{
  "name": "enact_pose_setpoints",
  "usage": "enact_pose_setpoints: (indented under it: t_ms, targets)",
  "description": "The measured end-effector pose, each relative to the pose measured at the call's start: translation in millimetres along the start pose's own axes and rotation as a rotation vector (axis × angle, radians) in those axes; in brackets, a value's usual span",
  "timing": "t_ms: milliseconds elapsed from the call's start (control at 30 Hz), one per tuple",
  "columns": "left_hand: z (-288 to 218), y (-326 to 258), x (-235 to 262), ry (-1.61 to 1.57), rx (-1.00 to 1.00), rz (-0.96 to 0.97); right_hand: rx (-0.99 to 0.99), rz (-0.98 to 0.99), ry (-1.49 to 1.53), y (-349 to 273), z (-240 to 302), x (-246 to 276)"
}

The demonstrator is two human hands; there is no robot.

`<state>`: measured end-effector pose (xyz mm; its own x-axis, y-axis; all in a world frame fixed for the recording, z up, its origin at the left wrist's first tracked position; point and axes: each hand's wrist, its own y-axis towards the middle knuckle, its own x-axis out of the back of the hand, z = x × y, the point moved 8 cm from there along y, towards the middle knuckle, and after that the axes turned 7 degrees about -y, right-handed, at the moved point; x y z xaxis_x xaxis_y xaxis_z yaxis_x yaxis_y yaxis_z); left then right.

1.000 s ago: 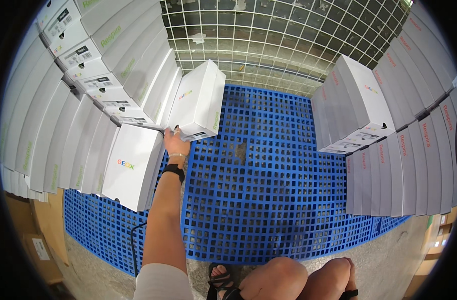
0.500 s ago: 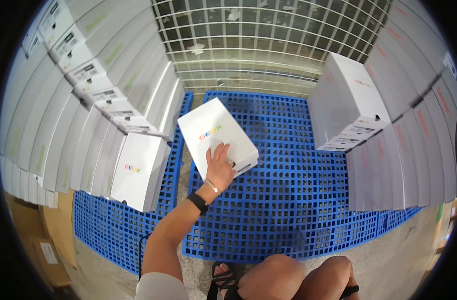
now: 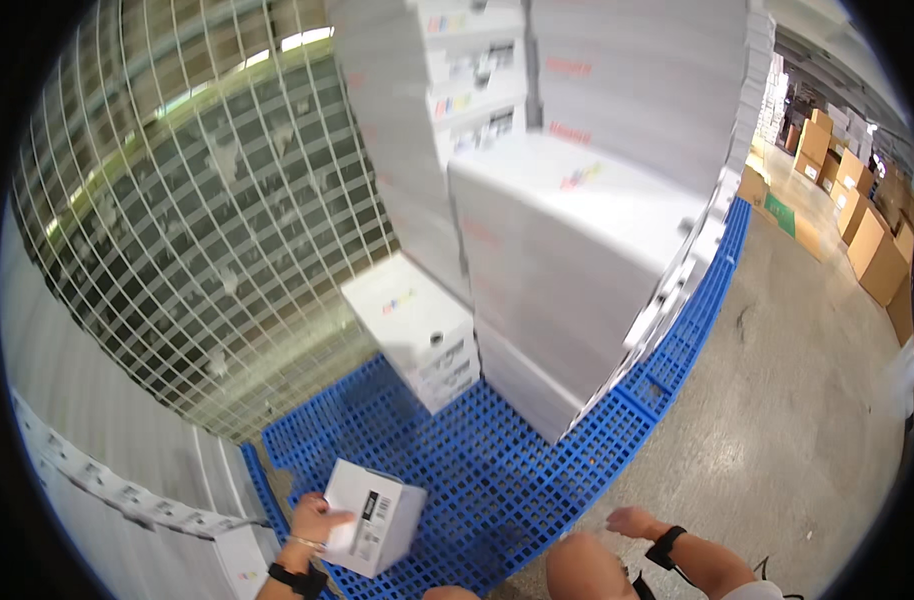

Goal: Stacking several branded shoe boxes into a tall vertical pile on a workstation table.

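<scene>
A blue plastic grid pallet [image 3: 517, 450] with square holes lies on the grey floor [image 3: 707, 400]. Directly on it stand 1 short stack of white boxes [image 3: 407, 320] and, just beside that, taller box stacks [image 3: 577, 270]. Whether the tilted white box [image 3: 382, 522] touches the pallet cannot be told. Brown cartons [image 3: 867, 240] stand on the floor at right.

White box [image 3: 403, 522] with black-and-white label [image 3: 371, 503]; blue grid-patterned pallet [image 3: 467, 455]; grey floor [image 3: 707, 420]; brown cartons [image 3: 876, 262]

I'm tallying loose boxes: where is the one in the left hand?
In the head view, the white box is low and left of centre, held by the left hand, seen against the blue pallet.
</scene>
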<state>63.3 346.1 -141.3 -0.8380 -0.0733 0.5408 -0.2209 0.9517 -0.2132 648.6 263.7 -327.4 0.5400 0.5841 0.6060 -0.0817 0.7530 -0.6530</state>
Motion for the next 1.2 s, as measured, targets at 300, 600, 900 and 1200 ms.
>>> enact_pose_setpoints:
  t_ms: [300, 600, 900, 1200]
  targets:
    - [-336, -98, 81, 0.131, -0.260, -0.088, -0.179, 0.084, 0.284, -196, 11, 180]
    - [-736, -189, 284, 0.241, -0.881, -0.708, -0.087, 0.002, 0.362, -344, 80, 352]
    - [-962, -93, 248, 0.602, -1.001, -0.624, 0.510, -0.413, 0.361, -389, 281, 535]
    - [-957, 37, 199, 0.910, -1.218, -0.312, 1.133, -1.273, -0.314, -542, 587, 724]
